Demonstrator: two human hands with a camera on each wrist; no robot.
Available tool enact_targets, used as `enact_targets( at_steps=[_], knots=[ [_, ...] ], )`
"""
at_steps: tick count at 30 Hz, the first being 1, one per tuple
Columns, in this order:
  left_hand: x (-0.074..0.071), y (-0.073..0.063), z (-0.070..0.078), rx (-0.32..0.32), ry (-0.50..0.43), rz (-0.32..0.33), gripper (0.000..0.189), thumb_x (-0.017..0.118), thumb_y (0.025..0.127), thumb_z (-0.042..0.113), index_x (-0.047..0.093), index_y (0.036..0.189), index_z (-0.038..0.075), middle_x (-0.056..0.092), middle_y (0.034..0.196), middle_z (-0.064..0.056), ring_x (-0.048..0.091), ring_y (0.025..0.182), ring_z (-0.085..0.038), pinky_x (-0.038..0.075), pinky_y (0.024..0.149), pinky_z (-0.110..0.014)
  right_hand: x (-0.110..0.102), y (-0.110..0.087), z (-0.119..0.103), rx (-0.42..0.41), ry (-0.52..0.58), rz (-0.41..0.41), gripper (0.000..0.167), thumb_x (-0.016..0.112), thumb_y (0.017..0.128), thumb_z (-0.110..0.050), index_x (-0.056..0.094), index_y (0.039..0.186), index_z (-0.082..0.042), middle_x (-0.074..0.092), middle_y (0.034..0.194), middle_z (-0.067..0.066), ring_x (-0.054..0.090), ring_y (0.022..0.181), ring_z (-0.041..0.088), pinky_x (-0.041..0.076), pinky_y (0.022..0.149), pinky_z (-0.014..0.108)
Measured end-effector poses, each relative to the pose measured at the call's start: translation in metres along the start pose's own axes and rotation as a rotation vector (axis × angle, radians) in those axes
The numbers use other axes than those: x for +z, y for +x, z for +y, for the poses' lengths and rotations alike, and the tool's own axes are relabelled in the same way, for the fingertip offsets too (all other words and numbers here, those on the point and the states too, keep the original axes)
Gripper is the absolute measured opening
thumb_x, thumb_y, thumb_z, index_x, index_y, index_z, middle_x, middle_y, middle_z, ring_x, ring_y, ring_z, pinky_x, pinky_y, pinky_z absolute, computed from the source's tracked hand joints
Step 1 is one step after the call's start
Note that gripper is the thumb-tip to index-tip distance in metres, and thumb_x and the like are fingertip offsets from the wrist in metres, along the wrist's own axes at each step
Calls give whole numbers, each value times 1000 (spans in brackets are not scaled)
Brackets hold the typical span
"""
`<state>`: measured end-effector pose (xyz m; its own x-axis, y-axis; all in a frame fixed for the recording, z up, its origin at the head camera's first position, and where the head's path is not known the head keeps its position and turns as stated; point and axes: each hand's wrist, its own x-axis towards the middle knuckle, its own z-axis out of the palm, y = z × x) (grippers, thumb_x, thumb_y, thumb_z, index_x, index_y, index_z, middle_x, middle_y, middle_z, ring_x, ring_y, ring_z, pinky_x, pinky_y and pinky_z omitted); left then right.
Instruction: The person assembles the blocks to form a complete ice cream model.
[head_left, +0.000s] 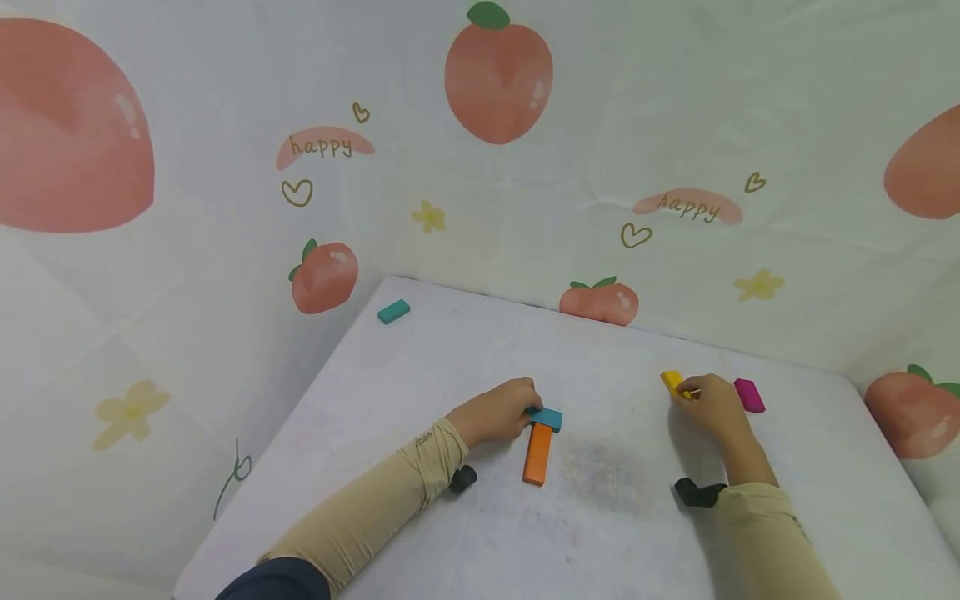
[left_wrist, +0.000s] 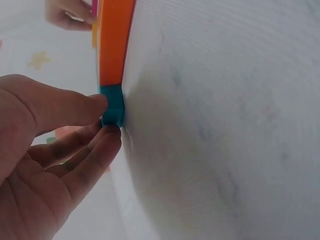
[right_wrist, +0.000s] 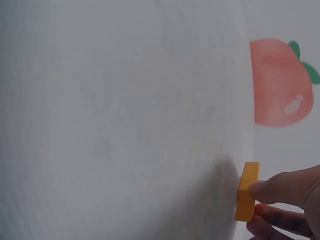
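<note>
In the head view my left hand (head_left: 501, 410) pinches the left end of a blue-teal block (head_left: 550, 418). That block lies crosswise against the far end of an orange block (head_left: 537, 455), the two forming a T shape. The left wrist view shows thumb and fingertips on the teal block (left_wrist: 113, 107), which meets the end of the orange block (left_wrist: 114, 47). Over on the right, my right hand (head_left: 711, 408) pinches a yellow block (head_left: 672, 382). Thumb and fingers hold the yellow block (right_wrist: 245, 202) from opposite sides in the right wrist view.
A magenta block (head_left: 749, 396) lies just right of my right hand. Another teal block (head_left: 393, 312) sits at the table's far left corner. Fabric printed with peaches (head_left: 498, 83) hangs behind the white table (head_left: 600, 558). Black wrist pieces (head_left: 697, 493) stick out by both sleeves.
</note>
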<state>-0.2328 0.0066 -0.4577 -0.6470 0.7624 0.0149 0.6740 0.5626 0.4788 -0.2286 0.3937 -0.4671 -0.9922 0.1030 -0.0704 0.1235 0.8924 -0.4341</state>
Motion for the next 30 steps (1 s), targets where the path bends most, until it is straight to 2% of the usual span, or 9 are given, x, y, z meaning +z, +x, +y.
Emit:
enact_targets(
  at_steps=[5, 13, 18, 23, 30],
  knots=[
    [2, 0, -3, 1, -4, 13, 22, 66, 101, 1, 78, 119, 0, 69, 110, -10, 58, 94, -12, 54, 91, -21, 9, -3, -21, -40, -11, -46, 30, 70, 97, -12, 74, 119, 9, 66, 122, 35, 63, 111, 49, 55, 100, 64],
    [0, 1, -5, -30, -5, 33, 24, 67, 101, 4, 77, 122, 2, 69, 114, -10, 63, 100, -15, 55, 93, -23, 25, -13, -49, -214, -14, -41, 16, 74, 93, -4, 79, 106, 5, 70, 110, 27, 69, 104, 45, 57, 96, 62],
    [-4, 5, -4, -20, -13, 38, 25, 66, 101, 4, 76, 124, 0, 68, 116, -11, 65, 104, -19, 55, 94, -24, 33, -23, -63, -246, -7, -66, 13, 75, 93, -3, 80, 104, 1, 71, 109, 21, 69, 103, 40, 58, 97, 60],
    [-5, 21, 4, 0, 5, 23, 26, 67, 103, 10, 75, 126, 3, 68, 120, -11, 66, 107, -19, 55, 95, -22, 38, -30, -72, -254, 8, -87, 12, 76, 93, -4, 81, 104, -1, 72, 109, 16, 69, 103, 35, 58, 97, 58],
    [-2, 58, 23, 73, -1, -8, 27, 68, 104, 16, 74, 129, 4, 67, 126, -11, 64, 114, -19, 53, 102, -21, 38, -34, -75, -327, 20, -65, 8, 78, 91, -2, 81, 98, -3, 73, 101, 11, 70, 98, 31, 60, 94, 57]
  ],
)
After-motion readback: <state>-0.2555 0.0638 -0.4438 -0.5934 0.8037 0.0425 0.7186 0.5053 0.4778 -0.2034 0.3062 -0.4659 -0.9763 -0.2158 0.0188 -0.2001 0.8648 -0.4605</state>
